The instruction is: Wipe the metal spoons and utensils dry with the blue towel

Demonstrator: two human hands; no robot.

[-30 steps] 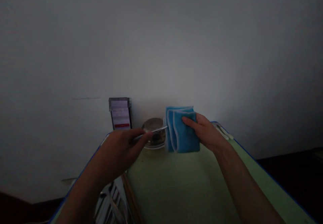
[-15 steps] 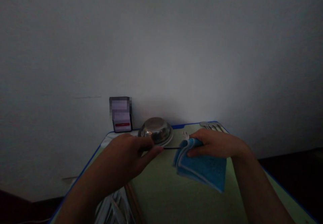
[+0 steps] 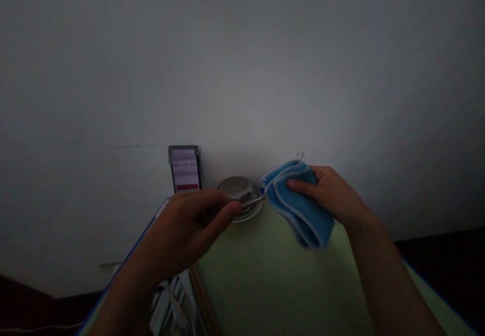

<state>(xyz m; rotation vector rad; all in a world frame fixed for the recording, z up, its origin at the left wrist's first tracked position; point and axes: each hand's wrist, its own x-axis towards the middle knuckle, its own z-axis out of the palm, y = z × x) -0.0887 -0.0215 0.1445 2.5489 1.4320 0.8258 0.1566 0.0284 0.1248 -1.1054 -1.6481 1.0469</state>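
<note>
Pinched between thumb and fingers of my left hand (image 3: pixel 193 220) is a thin metal utensil (image 3: pixel 253 202), held roughly level over the table. Its far end reaches the folded blue cloth (image 3: pixel 303 217), which hides that end, so I cannot tell its kind. My right hand (image 3: pixel 335 192) grips this cloth, thumb on top; the cloth has pale edging and a small white loop. Behind my left hand an upturned metal bowl (image 3: pixel 237 187) rests on wider rims, partly covered by my fingers.
A phone (image 3: pixel 186 172) leans upright on the grey wall (image 3: pixel 242 83). At the lower left, several pieces of metal cutlery (image 3: pixel 176 305) lie in a wood-edged holder (image 3: pixel 202 298). The green table (image 3: pixel 273 285) has a blue edge.
My right hand and the cloth have risen, and the cloth has opened out somewhat. The utensil now tilts slightly up toward the cloth. The spoons at the back right are now hidden.
</note>
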